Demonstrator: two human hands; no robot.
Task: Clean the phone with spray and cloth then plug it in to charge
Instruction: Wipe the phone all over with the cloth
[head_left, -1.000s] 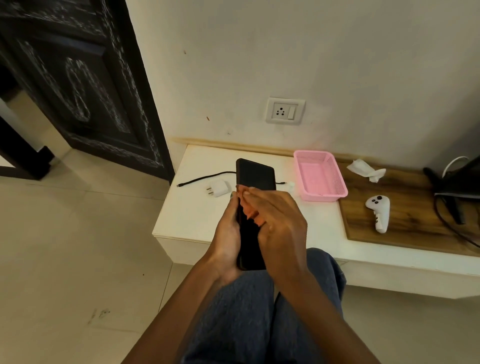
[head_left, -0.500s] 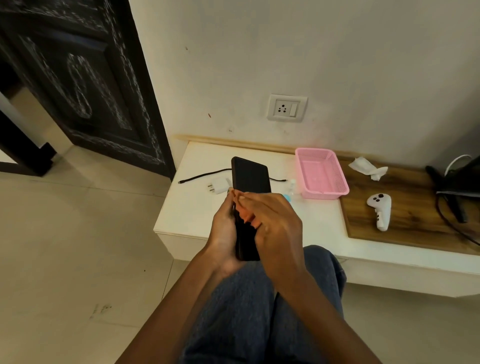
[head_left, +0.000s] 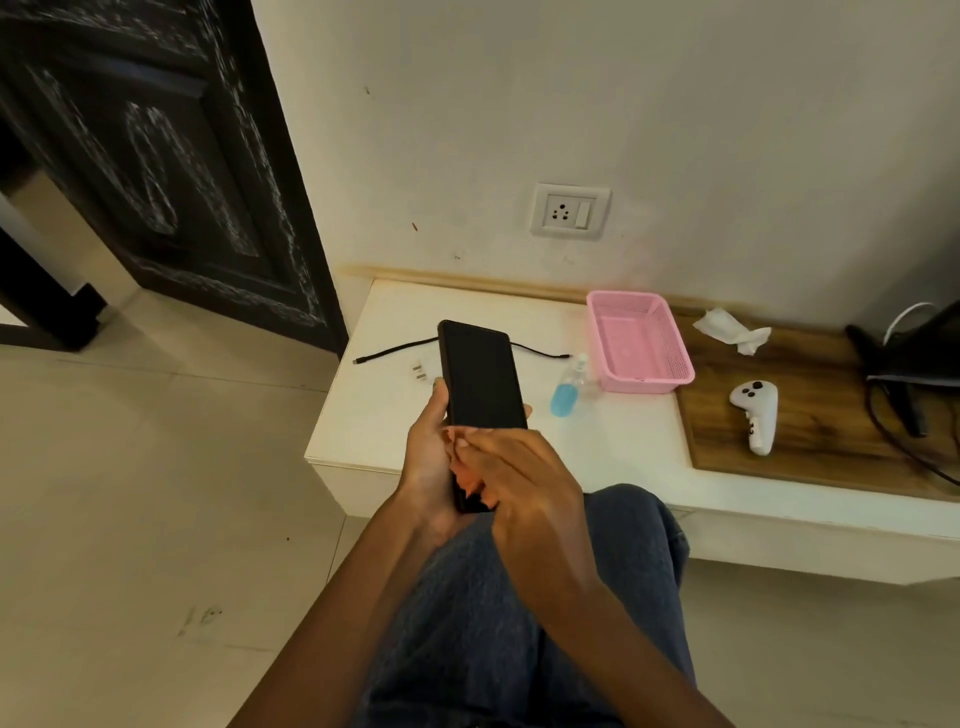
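My left hand (head_left: 428, 457) holds a black phone (head_left: 480, 376) upright above my knee, screen facing me. My right hand (head_left: 519, 467) presses a small orange cloth (head_left: 467, 475) against the phone's lower half; most of the cloth is hidden under the fingers. A small spray bottle (head_left: 566, 389) with blue liquid lies on the white ledge (head_left: 613, 447), just right of the phone. A black cable (head_left: 395, 352) runs along the ledge behind the phone, and a white charger plug (head_left: 423, 370) peeks out at the phone's left edge. A wall socket (head_left: 570, 211) sits above the ledge.
A pink basket (head_left: 639, 340) stands on the ledge by the wall. To its right a wooden board (head_left: 810, 436) carries a white controller (head_left: 756, 415) and a crumpled tissue (head_left: 732, 330). Dark cables and equipment (head_left: 914, 364) sit at the far right. A dark carved door (head_left: 156, 156) is on the left.
My right hand with the cloth has slid down the phone toward its lower end, baring more of the screen. The spray bottle has come into view beside the phone.
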